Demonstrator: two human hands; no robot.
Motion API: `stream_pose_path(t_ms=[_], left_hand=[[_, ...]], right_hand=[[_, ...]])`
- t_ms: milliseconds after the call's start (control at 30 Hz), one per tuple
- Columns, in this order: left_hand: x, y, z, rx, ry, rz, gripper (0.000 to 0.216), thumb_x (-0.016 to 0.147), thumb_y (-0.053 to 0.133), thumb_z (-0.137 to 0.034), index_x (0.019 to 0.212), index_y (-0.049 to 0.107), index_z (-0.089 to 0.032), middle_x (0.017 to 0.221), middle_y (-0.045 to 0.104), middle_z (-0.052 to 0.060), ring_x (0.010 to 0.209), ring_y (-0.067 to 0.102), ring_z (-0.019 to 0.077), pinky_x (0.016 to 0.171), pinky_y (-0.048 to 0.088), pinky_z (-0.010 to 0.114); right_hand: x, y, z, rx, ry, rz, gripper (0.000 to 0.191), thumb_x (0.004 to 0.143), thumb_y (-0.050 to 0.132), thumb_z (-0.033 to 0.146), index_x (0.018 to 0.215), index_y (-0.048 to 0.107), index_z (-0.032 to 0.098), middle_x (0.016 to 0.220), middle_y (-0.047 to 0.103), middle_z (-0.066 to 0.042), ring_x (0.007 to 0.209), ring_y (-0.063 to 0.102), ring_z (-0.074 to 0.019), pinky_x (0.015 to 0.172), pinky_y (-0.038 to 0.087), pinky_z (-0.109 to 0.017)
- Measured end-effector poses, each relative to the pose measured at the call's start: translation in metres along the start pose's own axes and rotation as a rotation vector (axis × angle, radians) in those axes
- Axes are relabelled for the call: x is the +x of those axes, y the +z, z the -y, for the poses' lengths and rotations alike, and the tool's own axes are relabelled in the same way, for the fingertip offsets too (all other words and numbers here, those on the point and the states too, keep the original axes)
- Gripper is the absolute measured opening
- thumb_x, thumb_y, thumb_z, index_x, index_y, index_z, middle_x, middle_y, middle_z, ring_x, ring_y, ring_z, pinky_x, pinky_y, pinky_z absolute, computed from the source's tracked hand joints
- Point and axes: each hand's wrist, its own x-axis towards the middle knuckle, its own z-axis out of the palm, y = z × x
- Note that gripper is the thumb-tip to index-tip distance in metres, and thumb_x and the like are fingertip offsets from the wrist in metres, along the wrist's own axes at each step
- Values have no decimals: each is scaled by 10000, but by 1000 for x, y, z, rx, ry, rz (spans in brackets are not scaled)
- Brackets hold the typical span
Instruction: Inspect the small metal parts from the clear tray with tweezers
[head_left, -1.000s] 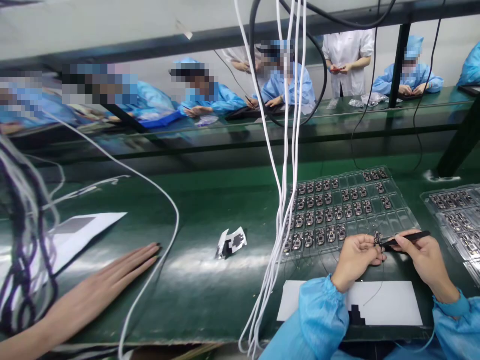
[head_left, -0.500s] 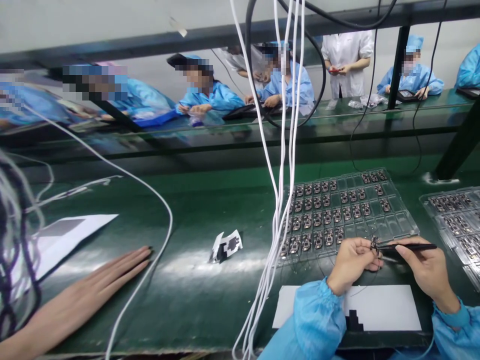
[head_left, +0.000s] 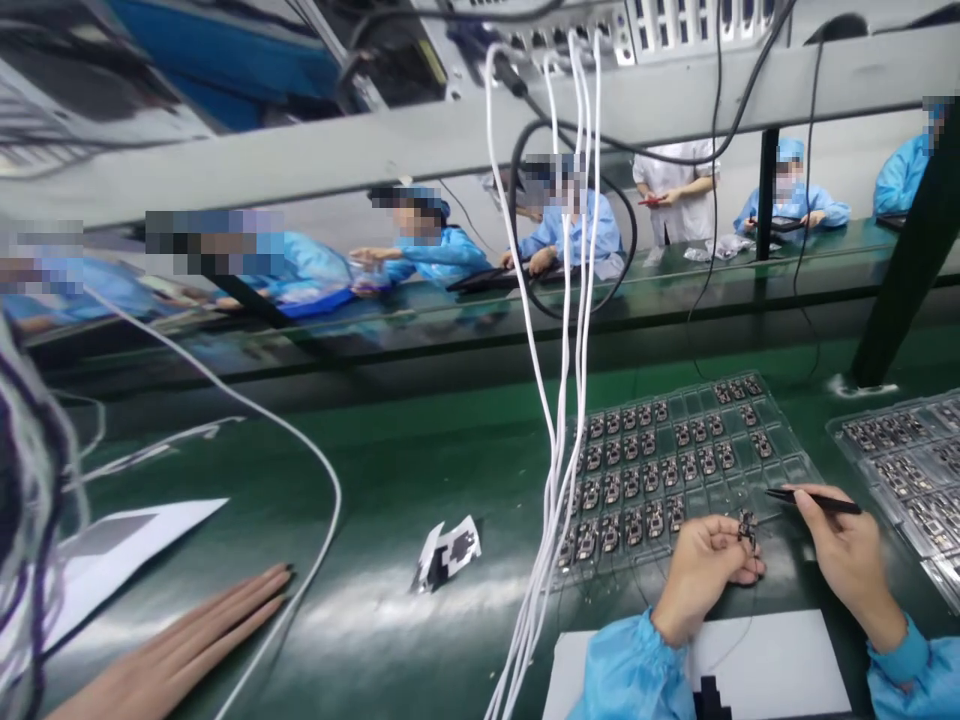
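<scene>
My left hand [head_left: 705, 570], in a blue sleeve, pinches a small circuit board [head_left: 747, 528] between thumb and fingers. In my right hand [head_left: 847, 550] are black tweezers [head_left: 821, 499], pointing left. Their tips hover a little above and right of the board, apart from it. Behind my hands lies a clear plastic tray [head_left: 787, 440] with rows of similar boards; several pockets are vacant. Under my left wrist is a white sheet [head_left: 772, 660] bearing a black stepped shape [head_left: 709, 697].
White cables [head_left: 559, 500] hang left of the tray. A crumpled black-and-white scrap [head_left: 450, 553] lies mid-table. Another person's bare hand [head_left: 202, 630] rests flat at left beside a paper [head_left: 127, 550]. A second tray [head_left: 900, 480] is at right. People work across the bench.
The view has tilted up, bringing the shelf equipment into sight. My right hand has drawn the tweezers up and away from the board. My left hand keeps its hold on the board.
</scene>
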Motion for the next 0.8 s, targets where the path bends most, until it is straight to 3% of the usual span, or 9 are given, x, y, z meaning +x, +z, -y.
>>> stream_pose_path(t_ms=[100, 233, 333, 433, 533, 600, 700, 800], left_hand=[[3, 1, 2, 29, 23, -10, 233, 550, 678, -204, 731, 561, -115, 644, 660, 53, 594, 660, 176, 510, 500, 202], [-3, 3, -3, 114, 3, 24, 276, 553, 719, -228, 746, 559, -112, 648, 660, 59, 586, 659, 177, 495, 494, 197], [-13, 0, -20, 160, 26, 51, 311, 581, 753, -269, 766, 560, -111, 631, 653, 56, 585, 660, 180, 503, 502, 203], [-10, -10, -46, 163, 112, -29, 331, 602, 783, -303, 769, 561, -122, 649, 638, 36, 648, 670, 195, 540, 526, 220], [20, -19, -68, 196, 145, -165, 321, 628, 789, -281, 796, 563, -127, 686, 627, 22, 660, 666, 177, 526, 527, 210], [51, -24, -77, 245, 134, -223, 266, 685, 755, -227, 832, 562, -117, 684, 622, 17, 618, 651, 145, 485, 504, 186], [97, -24, -83, 341, 109, -291, 154, 776, 679, -179, 841, 565, -98, 665, 604, 2, 563, 616, 108, 453, 473, 168], [130, -18, -81, 462, 95, -330, 109, 859, 591, -209, 851, 573, -101, 701, 599, -10, 576, 594, 97, 501, 498, 201]], right_hand=[[8, 5, -3, -37, -47, 70, 275, 870, 509, 387, 882, 677, 170, 913, 713, -102, 876, 664, -235, 739, 535, -304], [7, 2, -5, -61, -47, 156, 316, 884, 473, 408, 891, 662, 155, 878, 713, -106, 766, 685, -228, 664, 543, -295], [-3, -7, -3, -16, 18, 173, 310, 876, 482, 425, 860, 650, 165, 795, 715, -89, 696, 692, -228, 588, 545, -276], [-8, -16, -2, 40, 69, 96, 305, 865, 499, 438, 860, 651, 173, 818, 721, -93, 720, 699, -234, 594, 552, -273], [-4, -19, -5, 59, 59, -6, 309, 858, 511, 442, 867, 658, 169, 865, 727, -107, 750, 701, -234, 641, 557, -280], [1, -19, -9, 46, 41, -41, 315, 854, 515, 443, 869, 658, 163, 794, 733, -101, 713, 703, -232, 619, 554, -276], [6, -17, -13, 24, -11, -81, 305, 857, 517, 427, 870, 654, 156, 693, 723, -81, 635, 697, -222, 531, 538, -258], [6, -15, -15, 18, -94, -99, 264, 871, 513, 381, 876, 655, 158, 778, 726, -84, 630, 696, -206, 549, 540, -254]])
